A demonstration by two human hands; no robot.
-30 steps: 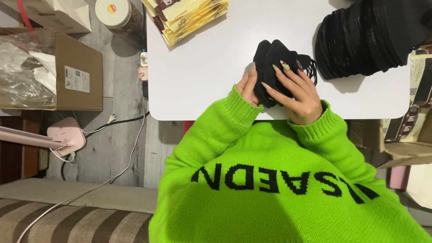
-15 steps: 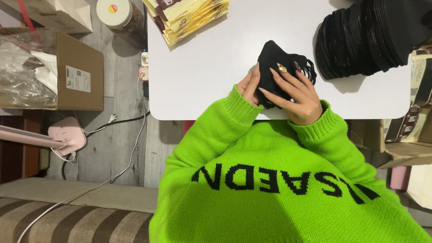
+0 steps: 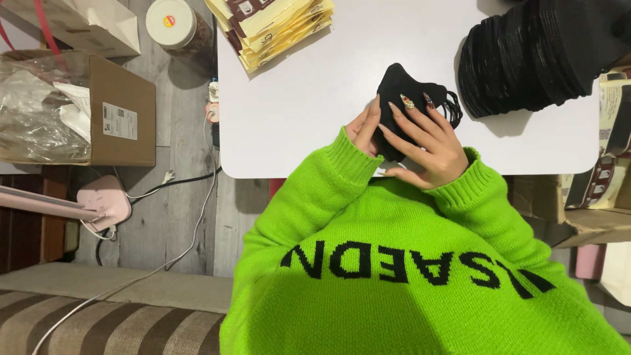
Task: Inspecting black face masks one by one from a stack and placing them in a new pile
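Holding a small bundle of black face masks (image 3: 402, 92) near the front edge of the white table (image 3: 315, 105), between both hands. Left hand (image 3: 363, 130) cupping the bundle's left side, fingers curled against the fabric. Right hand (image 3: 430, 141) lying over the top, long decorated nails pressing down on the cloth, thin ear loops spilling out to the right. Wearing a bright green knitted sweater (image 3: 420, 263), sleeves reaching the wrists. Sitting well apart to the right, a tall fanned stack of black masks (image 3: 526, 59). Lying at the table's far edge, a pile of yellow and brown packets (image 3: 276, 26). Standing on the floor to the left, a cardboard box (image 3: 118, 112) stuffed with clear plastic, and a white-lidded jar (image 3: 172, 23).
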